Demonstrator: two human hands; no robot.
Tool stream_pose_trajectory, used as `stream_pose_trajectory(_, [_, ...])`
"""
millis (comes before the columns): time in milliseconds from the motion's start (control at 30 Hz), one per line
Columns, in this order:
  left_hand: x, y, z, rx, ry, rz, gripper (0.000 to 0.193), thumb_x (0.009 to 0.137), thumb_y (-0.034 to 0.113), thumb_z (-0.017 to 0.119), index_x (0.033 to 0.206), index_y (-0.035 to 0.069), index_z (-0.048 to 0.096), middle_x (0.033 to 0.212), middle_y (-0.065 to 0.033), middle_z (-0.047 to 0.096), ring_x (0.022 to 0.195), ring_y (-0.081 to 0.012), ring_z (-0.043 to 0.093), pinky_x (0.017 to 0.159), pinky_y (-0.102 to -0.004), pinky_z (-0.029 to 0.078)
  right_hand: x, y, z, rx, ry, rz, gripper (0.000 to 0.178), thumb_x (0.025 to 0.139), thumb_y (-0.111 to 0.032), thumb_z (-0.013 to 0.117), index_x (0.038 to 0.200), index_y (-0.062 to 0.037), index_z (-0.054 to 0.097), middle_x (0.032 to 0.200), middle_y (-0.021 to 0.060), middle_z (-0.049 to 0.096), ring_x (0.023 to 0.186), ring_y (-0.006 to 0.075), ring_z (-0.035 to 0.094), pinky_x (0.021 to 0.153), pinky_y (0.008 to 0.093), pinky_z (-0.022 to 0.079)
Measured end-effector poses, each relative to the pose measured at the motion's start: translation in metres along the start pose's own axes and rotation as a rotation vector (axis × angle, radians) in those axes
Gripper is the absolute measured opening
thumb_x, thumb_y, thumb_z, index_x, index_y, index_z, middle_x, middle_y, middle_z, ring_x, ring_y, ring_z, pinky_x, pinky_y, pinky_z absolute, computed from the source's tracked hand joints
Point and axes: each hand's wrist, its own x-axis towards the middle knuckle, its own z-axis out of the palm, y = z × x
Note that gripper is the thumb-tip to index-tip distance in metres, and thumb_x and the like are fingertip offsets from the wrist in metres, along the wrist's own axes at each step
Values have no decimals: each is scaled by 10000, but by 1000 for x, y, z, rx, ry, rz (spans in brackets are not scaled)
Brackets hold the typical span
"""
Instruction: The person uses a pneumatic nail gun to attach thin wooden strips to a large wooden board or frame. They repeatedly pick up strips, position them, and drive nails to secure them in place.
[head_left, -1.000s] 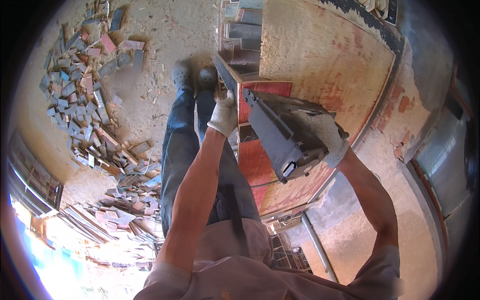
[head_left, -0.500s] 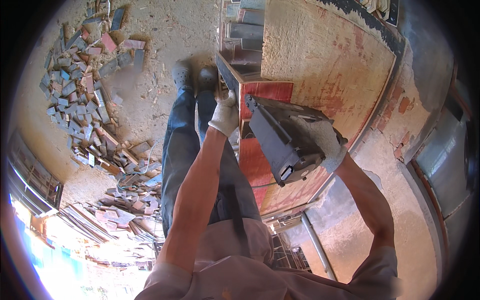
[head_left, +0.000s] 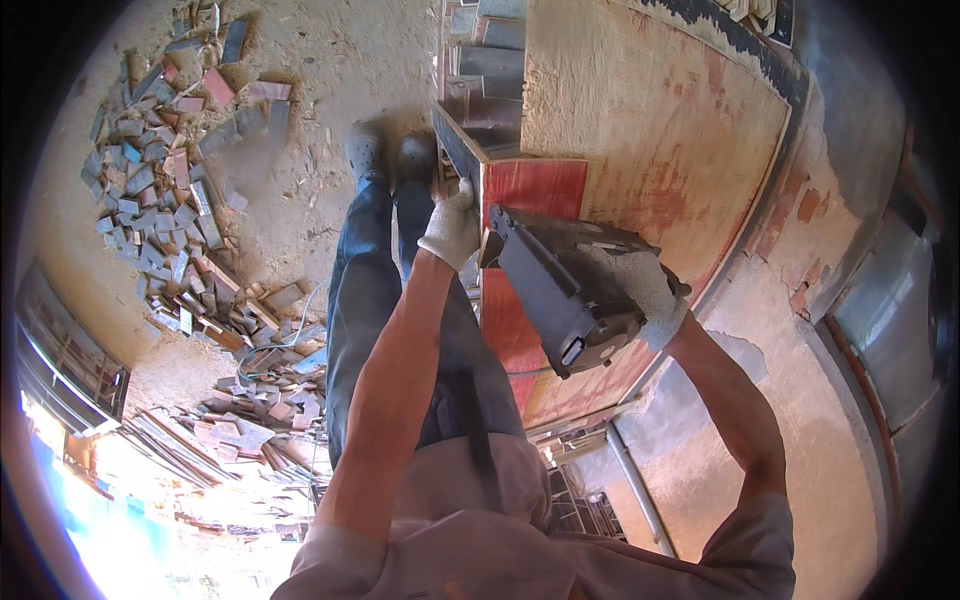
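My left hand [head_left: 452, 232], in a pale work glove, is closed on the near left edge of a red-faced plywood piece [head_left: 535, 190], beside its dark upright side board [head_left: 458, 142]. Gloved too, my right hand [head_left: 655, 298] grips a bulky black nail gun [head_left: 565, 280] from its right side. The tool is tilted over the red strip, its narrow end close to my left hand. A thin hose [head_left: 530, 374] shows by its lower end. The tool's body hides part of the red plywood, and my right fingers are partly hidden.
A large worn board [head_left: 660, 130] fills the bench top at right, next to a peeling wall [head_left: 790, 400]. Stacked dark strips [head_left: 490, 62] lie beyond. Wood offcuts [head_left: 165, 215] are heaped on the floor at left, with a hose [head_left: 290, 345] among them. My shoes [head_left: 415, 160] stand beside the bench.
The nail gun and my right hand have shifted slightly toward me, baring more of the red plywood above the tool. My left hand stays at the plywood edge, almost unmoved.
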Motion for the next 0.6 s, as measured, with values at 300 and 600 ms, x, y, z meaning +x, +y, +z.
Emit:
stream_pose_trajectory(300, [-1, 2, -10, -31, -76, -60, 337, 1099, 220, 394, 1315, 14, 550, 1291, -162, 627, 1192, -281, 603, 1109, -412, 440, -14, -7, 11, 208, -2, 141, 662, 784, -405, 735, 1289, -10, 570, 1106, 215, 697, 1019, 385, 682, 856, 441, 551])
stream_pose_trajectory(600, [12, 7, -38, 137, -141, -77, 474, 1106, 370, 346, 1362, 12, 522, 1358, -144, 600, 1264, -271, 561, 1138, -418, 405, -94, 41, 137, -154, 219, 141, 348, 929, -243, 641, 1265, -159, 667, 1230, 59, 674, 1129, 286, 632, 989, 470, 488])
